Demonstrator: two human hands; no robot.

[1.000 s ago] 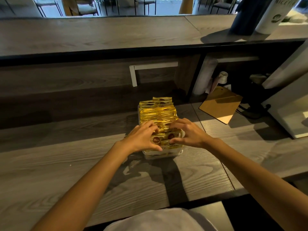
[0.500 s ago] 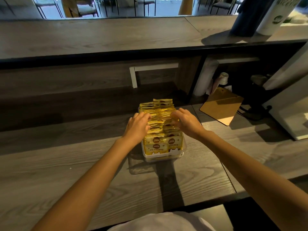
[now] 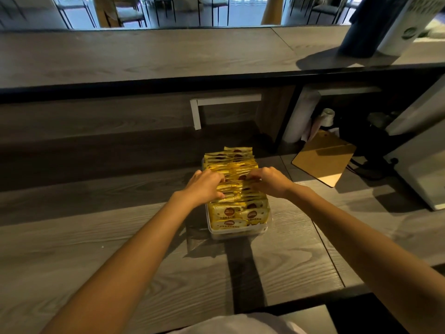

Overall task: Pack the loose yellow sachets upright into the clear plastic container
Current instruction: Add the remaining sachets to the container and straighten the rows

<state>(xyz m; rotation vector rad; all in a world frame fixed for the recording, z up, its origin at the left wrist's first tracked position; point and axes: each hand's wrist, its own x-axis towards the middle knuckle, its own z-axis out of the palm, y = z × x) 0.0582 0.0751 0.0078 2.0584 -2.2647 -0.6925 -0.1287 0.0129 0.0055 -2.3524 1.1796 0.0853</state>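
A clear plastic container (image 3: pixel 238 233) stands on the wooden counter, packed with a row of upright yellow sachets (image 3: pixel 237 213) with red round logos. My left hand (image 3: pixel 204 185) sits on the left side of the row at its middle, fingers curled over the sachet tops and thumb on the near side. My right hand (image 3: pixel 271 182) mirrors it on the right side, fingers curled into the same part of the row. The sachets between my fingers are partly hidden. A few sachets at the far end (image 3: pixel 237 150) stick up higher.
A raised counter shelf (image 3: pixel 168 56) runs across behind the container. A brown clipboard (image 3: pixel 323 161) lies to the right, with a white appliance (image 3: pixel 426 169) and cables beyond it. A dark bottle (image 3: pixel 361 27) and a white cup (image 3: pixel 407 25) stand on the upper shelf.
Both hands have moved from the near end of the container to the middle of the row. The front sachets, covered before, now show their faces.
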